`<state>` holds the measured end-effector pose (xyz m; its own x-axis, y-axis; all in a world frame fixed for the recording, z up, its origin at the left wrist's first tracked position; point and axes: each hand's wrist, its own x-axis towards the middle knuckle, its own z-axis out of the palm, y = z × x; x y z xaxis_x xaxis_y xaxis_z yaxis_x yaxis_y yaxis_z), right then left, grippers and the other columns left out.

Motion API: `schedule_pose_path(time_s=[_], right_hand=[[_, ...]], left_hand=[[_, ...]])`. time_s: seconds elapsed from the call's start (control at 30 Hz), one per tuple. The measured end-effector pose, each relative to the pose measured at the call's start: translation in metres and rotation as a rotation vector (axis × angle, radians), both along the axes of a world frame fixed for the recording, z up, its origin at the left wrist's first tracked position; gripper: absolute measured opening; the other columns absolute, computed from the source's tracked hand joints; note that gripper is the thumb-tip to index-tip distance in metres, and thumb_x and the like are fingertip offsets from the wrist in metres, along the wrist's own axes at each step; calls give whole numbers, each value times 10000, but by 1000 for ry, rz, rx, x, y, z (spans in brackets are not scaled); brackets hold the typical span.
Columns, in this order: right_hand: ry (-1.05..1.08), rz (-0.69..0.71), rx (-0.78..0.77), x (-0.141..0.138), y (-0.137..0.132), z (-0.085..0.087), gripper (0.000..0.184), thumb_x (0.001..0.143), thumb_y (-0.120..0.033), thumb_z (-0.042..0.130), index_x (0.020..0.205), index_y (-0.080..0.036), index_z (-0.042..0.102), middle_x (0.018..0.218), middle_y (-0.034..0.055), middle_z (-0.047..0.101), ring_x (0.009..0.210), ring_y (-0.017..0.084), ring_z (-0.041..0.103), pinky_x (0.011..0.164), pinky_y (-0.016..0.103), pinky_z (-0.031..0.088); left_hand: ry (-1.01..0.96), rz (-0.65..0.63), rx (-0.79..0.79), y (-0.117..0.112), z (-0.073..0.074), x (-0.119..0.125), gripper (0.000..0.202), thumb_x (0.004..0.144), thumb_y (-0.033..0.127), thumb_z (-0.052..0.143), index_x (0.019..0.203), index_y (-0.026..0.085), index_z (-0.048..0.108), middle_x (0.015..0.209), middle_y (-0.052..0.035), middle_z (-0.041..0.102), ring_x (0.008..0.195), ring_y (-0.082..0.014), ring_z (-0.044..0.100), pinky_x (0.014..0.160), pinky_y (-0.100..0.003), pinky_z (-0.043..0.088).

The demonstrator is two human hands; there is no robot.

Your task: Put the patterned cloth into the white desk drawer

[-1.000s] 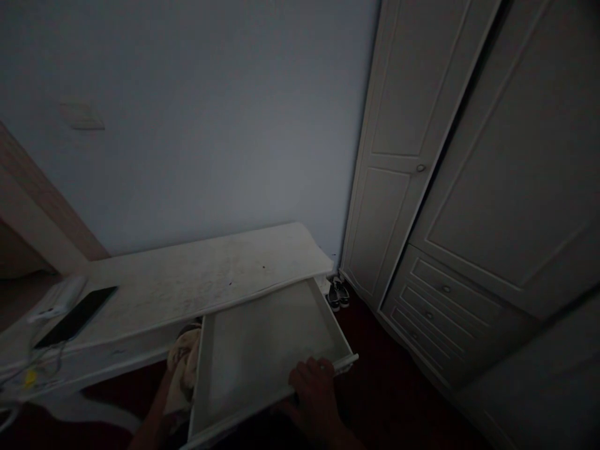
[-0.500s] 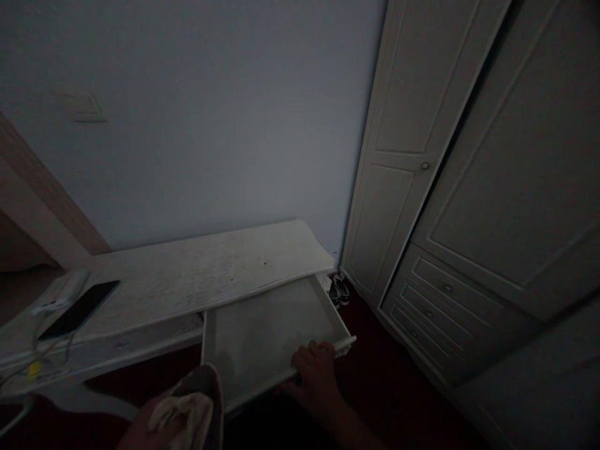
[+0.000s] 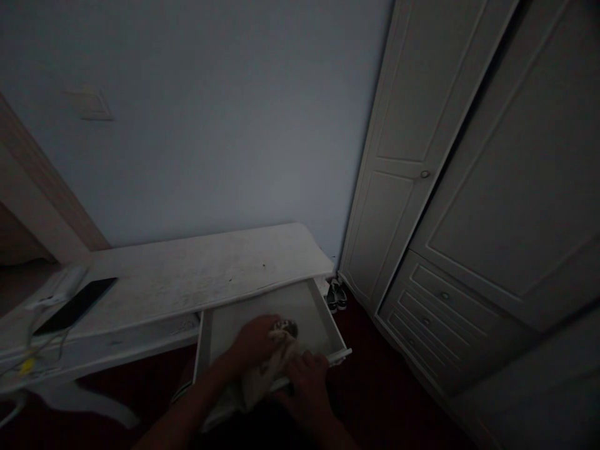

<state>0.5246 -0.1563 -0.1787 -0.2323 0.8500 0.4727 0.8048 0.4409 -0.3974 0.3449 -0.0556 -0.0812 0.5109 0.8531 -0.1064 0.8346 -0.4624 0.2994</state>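
Note:
A white drawer (image 3: 220, 325) is pulled out from a white desk (image 3: 187, 269). Inside it, my left hand (image 3: 257, 337) is closed on a crumpled beige cloth (image 3: 267, 369), part of which has a dark-and-light pattern at the fingers. One end of the cloth hangs towards the drawer's front. My right hand (image 3: 307, 378) curls its fingers over the front edge of the drawer, just right of the cloth. The dim light blurs the fingertips of both hands.
A dark phone or tablet (image 3: 77, 306) lies on the desk's left part, beside a white box-like device (image 3: 60, 287) and cables. Dark shoes (image 3: 336, 297) stand on the red floor right of the desk. A white wardrobe (image 3: 394, 212) fills the right side.
My left hand has moved from the lower left into the drawer with the cloth, over the drawer's bottom. My right hand stays on the drawer front.

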Motion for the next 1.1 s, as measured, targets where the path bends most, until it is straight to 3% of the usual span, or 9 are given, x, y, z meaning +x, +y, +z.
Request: schedule_pose_path(time_s=[0.07,0.17,0.3,0.37,0.53,0.7,0.93,1.0,1.1], right_hand=[[8,12,-18,0,1,-4,445,881,-636,727,1126,-279,625,1150,39,719,1100,302,584,1003,479,315],[-11,-2,-61,-1,2,-8,438,871,-644,726,1085,-275,629,1152,36,715,1126,312,583,1028,498,303],[-53,-5,-90,-1,0,-7,482,875,-629,727,1184,-274,622,1188,64,711,1144,331,574,1033,529,308],[-69,-3,-93,-1,-2,-3,486,882,-616,725,1201,-265,618,1199,79,708,1146,340,571,1015,535,323],[-71,0,-135,-3,-5,8,430,891,-608,718,1092,-242,614,1100,61,715,1070,317,591,943,510,355],[-80,-14,-96,-6,-5,9,423,865,-604,748,1025,-240,603,1039,36,710,992,295,600,896,489,362],[-70,-53,43,-9,-5,-2,470,847,-626,760,1059,-237,604,1000,35,712,943,289,611,868,474,370],[-68,-55,79,-9,-4,-4,458,853,-634,753,1043,-244,608,977,39,712,922,287,609,853,464,373],[-44,-55,132,-9,-2,-6,459,855,-656,737,1037,-251,620,990,61,723,946,301,612,872,466,375]], left_hand=[[-31,-70,16,11,-18,30,588,910,390,618,1478,264,536,1499,-102,590,1337,-279,559,1148,-391,421],[-37,-176,24,21,-38,67,471,898,272,651,1368,267,626,1476,-105,596,1375,-302,511,1182,-467,378],[-81,-191,63,42,-44,84,538,777,188,781,1286,318,668,1449,-41,615,1384,-268,494,1195,-410,357],[-110,-29,121,57,-42,80,629,753,174,789,1353,278,632,1490,-81,584,1395,-302,485,1198,-432,352],[-183,506,252,86,-43,58,482,920,318,626,1363,126,632,1407,-210,642,1406,-399,491,1193,-534,336],[-292,680,283,101,-44,70,407,953,382,584,1306,212,691,1320,-124,725,1432,-364,485,1211,-539,310],[-448,487,83,101,-49,133,471,967,404,579,1367,157,622,1345,-166,704,1221,-278,663,1004,-352,492],[-464,372,4,93,-53,131,463,977,402,558,1374,171,612,1344,-137,707,1172,-243,682,969,-310,499],[-434,141,-143,75,-57,109,401,874,450,689,1185,199,725,1172,-61,778,1021,-216,713,886,-262,512]])
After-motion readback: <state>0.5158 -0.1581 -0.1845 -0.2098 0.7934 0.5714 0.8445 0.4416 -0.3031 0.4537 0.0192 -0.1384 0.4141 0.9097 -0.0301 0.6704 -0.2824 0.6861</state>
